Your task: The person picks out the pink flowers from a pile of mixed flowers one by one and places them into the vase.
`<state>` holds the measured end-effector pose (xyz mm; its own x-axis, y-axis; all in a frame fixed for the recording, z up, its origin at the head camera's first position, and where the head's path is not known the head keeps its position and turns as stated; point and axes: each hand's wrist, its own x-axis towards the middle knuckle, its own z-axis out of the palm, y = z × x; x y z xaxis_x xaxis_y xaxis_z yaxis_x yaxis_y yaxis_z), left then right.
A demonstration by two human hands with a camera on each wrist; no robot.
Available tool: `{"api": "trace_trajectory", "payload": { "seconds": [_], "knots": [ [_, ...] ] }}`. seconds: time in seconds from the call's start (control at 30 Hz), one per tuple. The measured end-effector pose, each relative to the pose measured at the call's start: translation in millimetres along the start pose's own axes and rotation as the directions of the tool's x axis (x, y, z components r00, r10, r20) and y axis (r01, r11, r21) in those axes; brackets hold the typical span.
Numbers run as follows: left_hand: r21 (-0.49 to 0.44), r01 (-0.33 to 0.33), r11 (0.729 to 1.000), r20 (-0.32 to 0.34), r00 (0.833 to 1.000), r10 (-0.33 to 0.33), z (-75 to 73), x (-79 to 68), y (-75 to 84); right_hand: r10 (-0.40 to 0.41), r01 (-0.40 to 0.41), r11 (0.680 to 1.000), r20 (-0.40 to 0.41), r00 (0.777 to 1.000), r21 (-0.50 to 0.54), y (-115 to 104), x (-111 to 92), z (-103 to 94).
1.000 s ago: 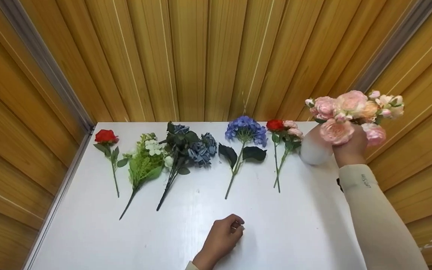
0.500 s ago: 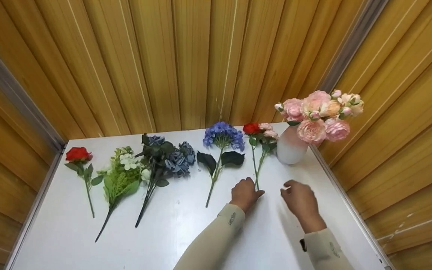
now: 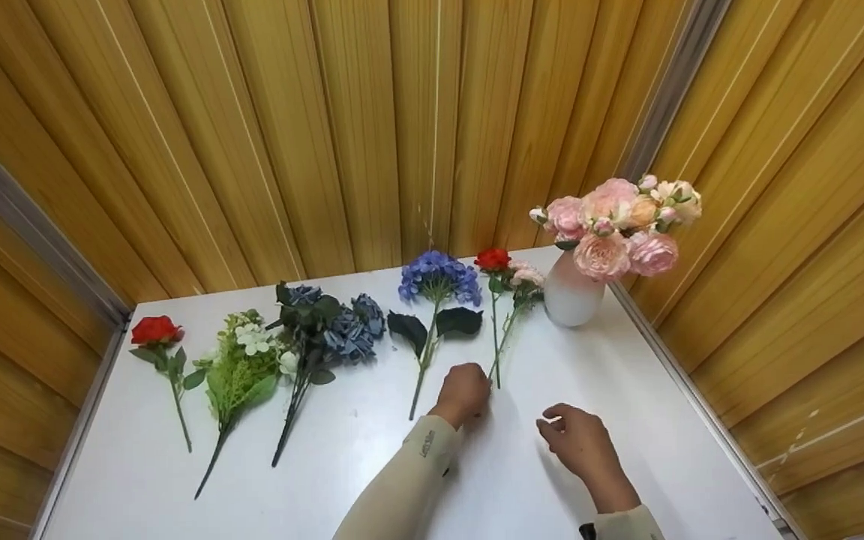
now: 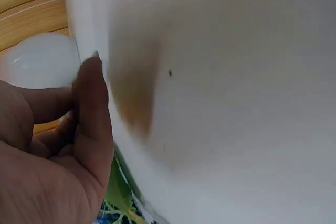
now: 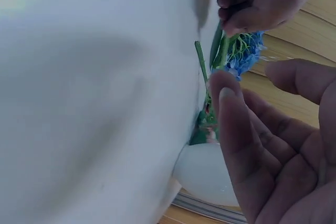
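My left hand (image 3: 466, 394) has curled fingers at the lower end of the pink rose stem (image 3: 507, 330) and appears to pinch it; the hand itself hides that stem end. Its thumb and fingertips meet in the left wrist view. Beside this stem, crossing it, lies a red rose (image 3: 493, 259), whose cut end (image 5: 198, 51) shows free in the right wrist view. My right hand (image 3: 578, 442) hovers over the table to the right, thumb and index finger apart, holding nothing. Behind it a pink-and-white vase (image 3: 574, 300) carries a bunch of pink and peach roses (image 3: 612, 225).
Left of my hands lie a blue-violet hydrangea (image 3: 439, 277), a dusty-blue flower bunch (image 3: 349, 330), a green-and-white spray (image 3: 241, 375) and another red rose (image 3: 156, 330). Wooden panels (image 3: 364, 135) wall the white table (image 3: 372, 480) at the back and sides.
The right hand has left the vase and come back toward me. The left hand has reached forward to the stems, and the pink blooms have shifted slightly toward me. The head view has turned.
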<state>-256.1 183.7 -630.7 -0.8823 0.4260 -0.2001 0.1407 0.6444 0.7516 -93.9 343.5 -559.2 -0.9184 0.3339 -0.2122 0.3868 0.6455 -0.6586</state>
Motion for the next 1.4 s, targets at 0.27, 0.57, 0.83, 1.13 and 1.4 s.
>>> {"api": "trace_trajectory", "payload": {
  "seconds": [0.27,0.57,0.83,1.13,1.4],
  "knots": [
    [-0.511,0.033,0.859,0.061,0.998,-0.002,-32.5,-95.7,16.1,0.074,-0.104,0.898,0.087,0.993,0.426,-10,24,-11.6],
    [-0.604,0.103,0.791,0.133,0.991,-0.028,-31.6,-166.9,6.1,0.091,-0.080,0.708,0.021,0.996,0.702,-38,34,-8.9],
    [-0.593,0.106,0.798,0.134,0.990,-0.032,-30.4,-187.7,-6.2,-0.011,0.068,0.754,-0.091,0.996,0.653,-59,8,-23.2],
    [-0.515,0.124,0.849,0.132,0.989,-0.064,-35.3,-196.2,-24.1,-0.068,0.289,0.914,-0.595,0.801,0.285,-51,34,-134.5],
    [-0.519,0.144,0.843,0.155,0.985,-0.073,-34.9,-203.8,-34.4,-0.089,0.334,0.919,-0.713,0.695,0.210,-86,84,-206.1]
  ]
}}
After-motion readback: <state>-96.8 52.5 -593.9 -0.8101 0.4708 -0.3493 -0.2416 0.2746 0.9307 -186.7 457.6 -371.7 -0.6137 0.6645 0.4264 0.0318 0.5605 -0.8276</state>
